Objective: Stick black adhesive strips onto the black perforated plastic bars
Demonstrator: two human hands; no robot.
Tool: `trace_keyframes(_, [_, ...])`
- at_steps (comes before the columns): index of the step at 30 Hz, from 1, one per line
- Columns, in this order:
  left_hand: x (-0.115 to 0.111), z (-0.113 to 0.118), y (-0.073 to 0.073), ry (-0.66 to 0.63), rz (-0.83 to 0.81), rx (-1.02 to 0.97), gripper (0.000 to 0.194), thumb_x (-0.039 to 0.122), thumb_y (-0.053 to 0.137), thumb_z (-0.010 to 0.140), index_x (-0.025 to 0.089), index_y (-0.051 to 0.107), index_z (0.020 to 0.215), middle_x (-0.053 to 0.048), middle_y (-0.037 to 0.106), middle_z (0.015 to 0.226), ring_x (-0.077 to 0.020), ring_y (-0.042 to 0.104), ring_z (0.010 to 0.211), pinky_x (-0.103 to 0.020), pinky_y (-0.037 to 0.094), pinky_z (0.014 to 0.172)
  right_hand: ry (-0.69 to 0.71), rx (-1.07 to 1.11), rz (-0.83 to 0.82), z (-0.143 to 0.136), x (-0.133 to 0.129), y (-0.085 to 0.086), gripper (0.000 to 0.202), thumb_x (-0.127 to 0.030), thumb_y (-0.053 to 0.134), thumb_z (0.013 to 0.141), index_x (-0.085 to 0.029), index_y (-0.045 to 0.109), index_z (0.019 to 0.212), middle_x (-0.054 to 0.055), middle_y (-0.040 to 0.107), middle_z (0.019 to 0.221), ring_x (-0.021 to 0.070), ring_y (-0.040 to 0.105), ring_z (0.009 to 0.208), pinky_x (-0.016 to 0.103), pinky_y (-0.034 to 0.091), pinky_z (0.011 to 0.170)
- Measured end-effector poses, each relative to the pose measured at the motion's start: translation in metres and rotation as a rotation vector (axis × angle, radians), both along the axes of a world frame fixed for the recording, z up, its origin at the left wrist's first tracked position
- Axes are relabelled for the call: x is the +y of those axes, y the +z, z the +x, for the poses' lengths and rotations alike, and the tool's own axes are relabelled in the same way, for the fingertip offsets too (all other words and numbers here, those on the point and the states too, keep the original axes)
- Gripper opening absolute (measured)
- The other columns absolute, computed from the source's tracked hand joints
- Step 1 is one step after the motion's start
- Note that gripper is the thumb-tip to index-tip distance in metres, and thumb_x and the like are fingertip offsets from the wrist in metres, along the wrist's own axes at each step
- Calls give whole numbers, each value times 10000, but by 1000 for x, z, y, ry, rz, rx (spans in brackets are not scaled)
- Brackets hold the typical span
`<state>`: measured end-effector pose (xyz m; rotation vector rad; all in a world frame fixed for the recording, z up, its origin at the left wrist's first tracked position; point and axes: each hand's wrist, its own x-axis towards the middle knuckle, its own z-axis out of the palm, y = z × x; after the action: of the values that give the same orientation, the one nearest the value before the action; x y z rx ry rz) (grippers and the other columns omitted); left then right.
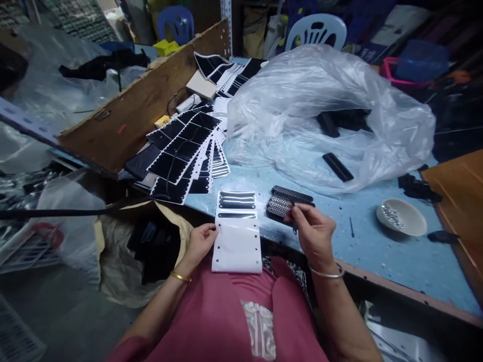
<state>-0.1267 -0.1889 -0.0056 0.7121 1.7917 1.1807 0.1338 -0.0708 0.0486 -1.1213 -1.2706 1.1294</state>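
My left hand (202,242) pinches the left edge of a white backing sheet (237,246). The sheet has several black strip stickers (237,201) near its far end and small dark dots down both sides; its near end reaches my lap. My right hand (315,229) is closed with thumb and finger on a small black strip (295,227), mostly hidden by the fingers. Just beyond those fingertips lie several black perforated pieces (292,193), side by side on the blue table. I cannot tell whether the strip touches them.
Fanned black sticker sheets (184,146) lie by a wooden board (139,90) at left. A big clear plastic bag (302,100) with black pieces covers the back. At right stand a bowl (415,221) of small shiny parts and an orange-brown sheet (460,186). An open sack (113,261) is below left.
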Motion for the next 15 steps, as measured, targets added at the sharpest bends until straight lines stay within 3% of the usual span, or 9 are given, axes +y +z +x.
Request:
trace_keyframes(2, [4,-1,12,36,80,328,239,320,711,665,150,712,833,7,606,576,-115,524,522,-224,427,532,57,-206,120,20,-9,-3,154,-333,689,825,-190,706,879,6,656,669,132,606,573,268,508,554])
trace_keyframes(4, [13,8,30,-9,170,465,175,330,698,702,167,699,764,2,605,598,-110,516,529,-219,422,528,129,-365,240,30,-22,-9,118,-313,669,840,-202,708,856,20,668,693,141,615,605,271,503,566])
trace_keyframes(7, [35,39,53,-321,177,169,231,379,710,726,156,660,696,-9,613,587,-113,546,502,-213,424,488,211,-507,391,27,-38,-14,117,-293,623,878,-204,698,889,38,665,721,149,610,638,280,498,587])
trace_keyframes(10, [62,76,58,-577,68,-229,319,429,755,697,133,635,684,-18,612,540,-110,558,452,-198,410,446,268,-603,496,23,-44,-15,132,-252,576,909,-182,684,938,46,635,703,152,584,636,285,487,586])
trace_keyframes(12, [78,92,53,-647,13,-417,366,458,758,692,122,615,664,-33,625,535,-98,549,415,-179,372,408,251,-629,548,28,-41,-16,149,-247,583,907,-165,671,996,65,645,744,165,598,674,296,501,607])
trace_keyframes(15, [94,99,43,-624,-19,-517,396,460,782,663,117,585,632,-41,635,535,-89,542,384,-163,336,373,181,-630,562,45,-34,-19,222,-271,636,879,-164,647,1073,95,675,848,189,635,761,322,531,660])
